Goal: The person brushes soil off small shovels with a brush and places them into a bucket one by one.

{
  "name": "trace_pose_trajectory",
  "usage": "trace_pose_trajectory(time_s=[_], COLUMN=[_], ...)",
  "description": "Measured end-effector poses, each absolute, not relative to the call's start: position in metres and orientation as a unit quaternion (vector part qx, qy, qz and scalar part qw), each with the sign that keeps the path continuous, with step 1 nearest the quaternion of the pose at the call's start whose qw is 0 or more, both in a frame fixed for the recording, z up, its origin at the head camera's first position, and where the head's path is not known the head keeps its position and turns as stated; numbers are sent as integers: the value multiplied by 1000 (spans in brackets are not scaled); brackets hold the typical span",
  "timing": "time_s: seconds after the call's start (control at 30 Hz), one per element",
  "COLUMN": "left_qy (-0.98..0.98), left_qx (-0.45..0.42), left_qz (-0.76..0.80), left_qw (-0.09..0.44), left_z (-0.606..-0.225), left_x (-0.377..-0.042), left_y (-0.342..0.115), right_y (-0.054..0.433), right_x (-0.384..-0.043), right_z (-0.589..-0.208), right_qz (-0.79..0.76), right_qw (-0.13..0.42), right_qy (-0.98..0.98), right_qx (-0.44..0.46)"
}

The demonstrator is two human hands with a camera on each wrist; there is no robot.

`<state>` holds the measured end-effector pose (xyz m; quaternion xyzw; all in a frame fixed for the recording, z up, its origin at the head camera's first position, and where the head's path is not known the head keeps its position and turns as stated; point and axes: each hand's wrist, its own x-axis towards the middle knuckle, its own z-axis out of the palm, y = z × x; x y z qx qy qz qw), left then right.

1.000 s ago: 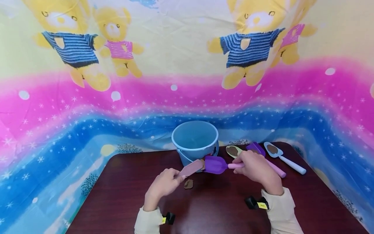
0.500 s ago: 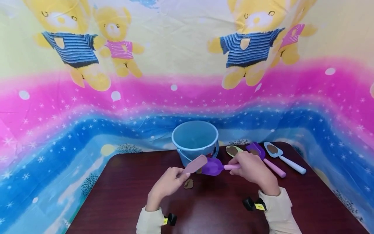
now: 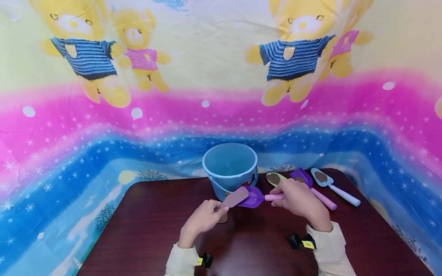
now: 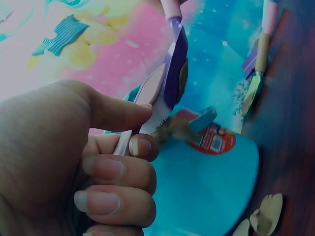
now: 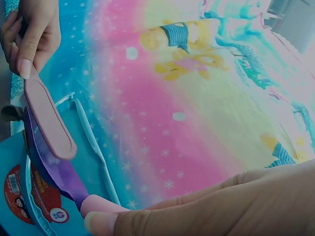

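My left hand (image 3: pixel 202 218) grips a pink-backed brush (image 3: pixel 236 197) between thumb and curled fingers. Its whitish bristles (image 4: pixel 158 114) show in the left wrist view. My right hand (image 3: pixel 298 199) holds the pink handle of a toy shovel (image 3: pixel 255 197) with a purple blade, raised in front of the light blue bucket (image 3: pixel 215 183). The brush overlaps the blade's left part. A blurred brown lump (image 4: pixel 172 130) lies by the bristles, and more brown material (image 4: pixel 183 78) clings to the blade. Below my left hand, a brown piece (image 3: pixel 223 219) lies on the table.
On the right of the dark red table (image 3: pixel 138 230) lie a green-headed shovel (image 3: pixel 274 178), another purple shovel (image 3: pixel 324 198) with a pink handle, and a pale blue shovel (image 3: pixel 343 194). Brown material sits on their heads. A patterned cloth (image 3: pixel 172 153) hangs behind.
My left hand has moved right with the brush, which now covers the blade's left part. The shovel has shifted slightly left. The brown lump at the blade's tip is no longer visible in the head view.
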<state>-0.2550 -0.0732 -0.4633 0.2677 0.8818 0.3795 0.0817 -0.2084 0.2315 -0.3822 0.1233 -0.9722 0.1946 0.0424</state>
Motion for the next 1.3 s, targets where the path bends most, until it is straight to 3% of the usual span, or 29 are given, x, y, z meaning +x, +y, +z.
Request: trace_pose_trajectory(time_s=[0.47,1.1,1.3], left_qy=[899,873,862], left_qx=[219,253,251], left_qz=[372,410,433], left_qw=[71,74,72], left_z=[-464,-454,-449], left_x=[-260,-261,-257], left_y=[-99,-109,-112], right_y=[248,255,250], right_x=[-204,-197,-198], right_z=[-379,-374,-376], right_qz=[244,268,233], right_qw=[33,28,52], right_qy=[-960,-956,-960], right_qx=[131,120,143])
